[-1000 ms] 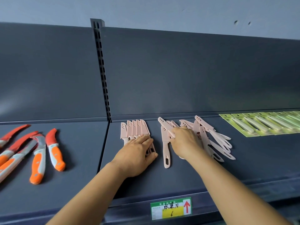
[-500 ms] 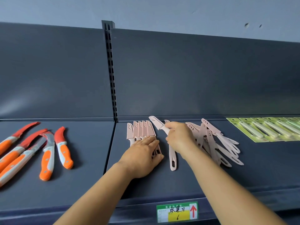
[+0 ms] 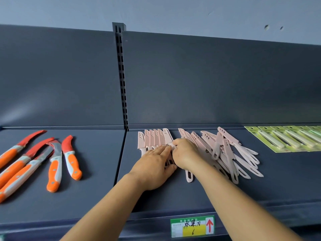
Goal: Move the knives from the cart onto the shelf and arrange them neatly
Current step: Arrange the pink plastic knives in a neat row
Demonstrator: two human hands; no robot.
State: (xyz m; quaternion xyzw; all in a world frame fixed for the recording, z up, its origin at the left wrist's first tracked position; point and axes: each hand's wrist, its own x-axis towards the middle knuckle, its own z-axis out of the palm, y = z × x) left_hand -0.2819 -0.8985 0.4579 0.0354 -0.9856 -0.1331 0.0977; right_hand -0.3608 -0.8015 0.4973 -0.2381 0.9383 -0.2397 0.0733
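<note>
Pink knife sits at the right end of the neat row of pink sheathed knives, blades toward the back panel, on the dark shelf. Right hand pinches it at the blade/handle junction, fingers curled round it; sheath tip sticks out past the knuckles. Left hand lies flat on the row's handles, fingers straight, pressing down, fingertips touching the right hand's fingers. Hands are together, thumb side to thumb side.

Just right of the right hand: loose pile of pink knives, crossed at mixed angles, one handle loop poking out under the right wrist toward the shelf front. The forearm covers part of the pile.

Far right: green carded packs in an overlapping row, running out of view. Left bay, past the slotted upright: orange-handled knives with red blade covers, fanned loosely, well apart from both hands. Price label with a red arrow on the shelf's front edge.
</note>
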